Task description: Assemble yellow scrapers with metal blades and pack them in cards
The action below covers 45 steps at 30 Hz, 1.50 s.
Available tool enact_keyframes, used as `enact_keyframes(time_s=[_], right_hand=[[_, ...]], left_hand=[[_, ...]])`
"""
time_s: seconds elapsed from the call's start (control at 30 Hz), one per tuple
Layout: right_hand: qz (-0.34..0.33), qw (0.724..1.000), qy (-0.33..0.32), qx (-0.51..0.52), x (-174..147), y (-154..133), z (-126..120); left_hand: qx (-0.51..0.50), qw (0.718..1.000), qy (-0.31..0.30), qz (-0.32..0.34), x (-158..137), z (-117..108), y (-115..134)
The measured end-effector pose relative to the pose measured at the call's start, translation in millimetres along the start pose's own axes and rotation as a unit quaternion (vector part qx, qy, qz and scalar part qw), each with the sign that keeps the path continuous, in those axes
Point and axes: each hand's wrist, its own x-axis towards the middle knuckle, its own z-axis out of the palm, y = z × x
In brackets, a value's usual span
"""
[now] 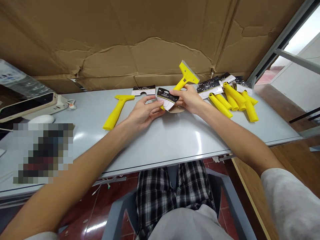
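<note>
Above the middle of the table I hold a yellow scraper (187, 74), its wide blade head tilted up to the right. My right hand (191, 100) is closed around its handle and touches the black-and-white packaging card (167, 97) that covers the lower handle. Pinched between the fingers of my left hand (147, 111) is the left edge of this card, by the handle's end. Left of that hand another yellow scraper (115, 113) lies on the table, and a loose packaging card (143, 90) rests behind it.
Several yellow scrapers with cards (235, 96) are piled right of my right hand. A cardboard sheet (150, 40) stands along the back of the grey table (160, 143). At left are a phone (28, 105), a white mouse (42, 119) and a blurred-out patch.
</note>
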Motion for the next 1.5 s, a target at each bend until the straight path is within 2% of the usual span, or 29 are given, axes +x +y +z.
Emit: enact_keyframes(time_s=[0.07, 0.13, 0.3, 0.5, 0.6, 0.7, 0.77, 0.83, 0.9, 0.97, 1.07, 1.2, 1.33, 1.4, 1.5], right_hand=[[-0.011, 1.000, 0.013, -0.014, -1, -2, 0], [-0.031, 0.998, 0.028, -0.041, -1, -3, 0], [-0.066, 0.994, 0.047, -0.078, 1, 3, 1], [-0.059, 0.997, 0.006, -0.049, 3, 9, 2], [-0.048, 0.998, 0.000, -0.049, -1, 9, 5], [-0.045, 0.998, -0.012, -0.043, -4, 9, 7], [-0.048, 0.998, -0.019, -0.041, -5, 8, 8], [-0.051, 0.997, -0.020, -0.045, -4, 6, 7], [-0.046, 0.998, -0.021, -0.047, -4, 4, 5], [-0.039, 0.998, -0.036, -0.046, -5, 3, 3], [-0.019, 0.996, -0.070, -0.054, -9, 2, 3], [-0.016, 0.996, -0.063, -0.064, -14, 3, 7], [-0.015, 0.998, -0.063, -0.027, -16, 2, 12], [-0.012, 0.999, -0.052, -0.004, -16, 1, 13], [-0.024, 0.999, -0.003, 0.034, -11, -3, 10]], left_hand=[[-0.028, 0.999, 0.013, -0.017, -5, 5, -2], [-0.040, 0.999, 0.032, 0.002, -9, 9, -6], [0.004, 0.992, 0.056, 0.116, -10, 10, -14], [0.097, 0.964, 0.045, 0.242, -6, 4, -14], [0.119, 0.954, 0.026, 0.274, -6, 4, -15], [0.108, 0.957, 0.028, 0.268, -5, 4, -17], [0.096, 0.966, 0.036, 0.238, -3, 3, -17], [0.076, 0.984, 0.009, 0.161, -1, 2, -15], [0.056, 0.995, -0.053, 0.066, 0, 0, -11], [0.031, 0.995, -0.096, 0.021, 2, -3, -7], [-0.015, 0.993, -0.105, 0.050, 4, -4, -4], [-0.044, 0.989, -0.123, 0.068, 4, -1, -5], [-0.027, 0.994, -0.093, 0.056, 2, 1, -4], [-0.008, 0.995, -0.079, 0.062, 2, 0, -4], [0.011, 0.995, -0.075, 0.060, 2, -1, -6]])
